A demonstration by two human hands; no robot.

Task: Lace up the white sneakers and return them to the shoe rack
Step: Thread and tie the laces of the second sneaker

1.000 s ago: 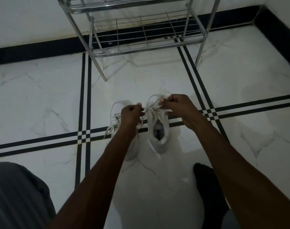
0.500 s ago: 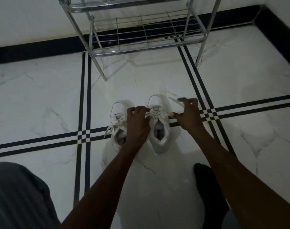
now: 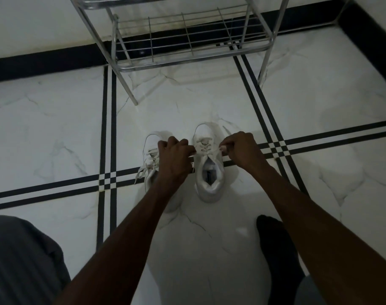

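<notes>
Two white sneakers stand side by side on the marble floor, toes pointing away from me. The right sneaker (image 3: 208, 172) has its lace (image 3: 204, 148) crossed over the tongue. My left hand (image 3: 175, 155) pinches the lace's left end and my right hand (image 3: 240, 150) pinches its right end, both pulling outward just above the shoe's opening. The left sneaker (image 3: 151, 148) lies partly hidden under my left hand and forearm, with loose lace ends trailing to its left. The metal shoe rack (image 3: 187, 42) stands beyond the shoes, its bottom shelf bare.
White marble floor with black inlay stripes (image 3: 108, 128) crossing around the shoes. A black skirting runs along the wall. My dark-socked foot (image 3: 275, 249) is at the lower right and my grey-clad knee (image 3: 16, 256) at the lower left.
My right hand, open half a second ago, has closed on the lace's right end. Both hands have come lower and spread apart, drawing the lace taut across the right sneaker.
</notes>
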